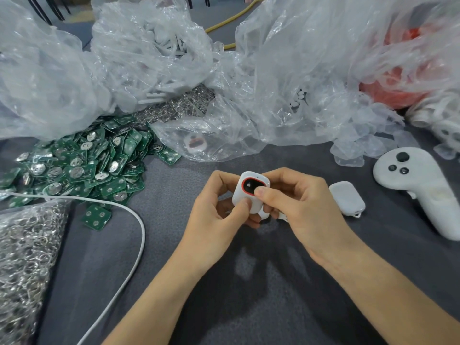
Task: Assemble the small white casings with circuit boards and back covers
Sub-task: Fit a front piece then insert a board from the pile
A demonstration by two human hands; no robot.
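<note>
A small white casing [249,188] with a red-ringed black button panel faces up between both hands above the grey cloth. My left hand [219,210] grips its left side, thumb pressed on the lower front. My right hand [293,202] grips its right side, thumb on the button panel. Its back is hidden by my fingers. A white back cover [347,197] lies on the cloth just right of my right hand. Green circuit boards [82,165] with round coin cells lie in a heap at the left. Another casing [195,143] shows through clear plastic beyond the hands.
Crumpled clear plastic bags [286,70] of white parts fill the back. A bag of metal rings [22,257] sits at the lower left, with a white cable [139,235] curving past it. A white handheld controller [418,185] lies at the right. A red bag [398,83] is at the back right.
</note>
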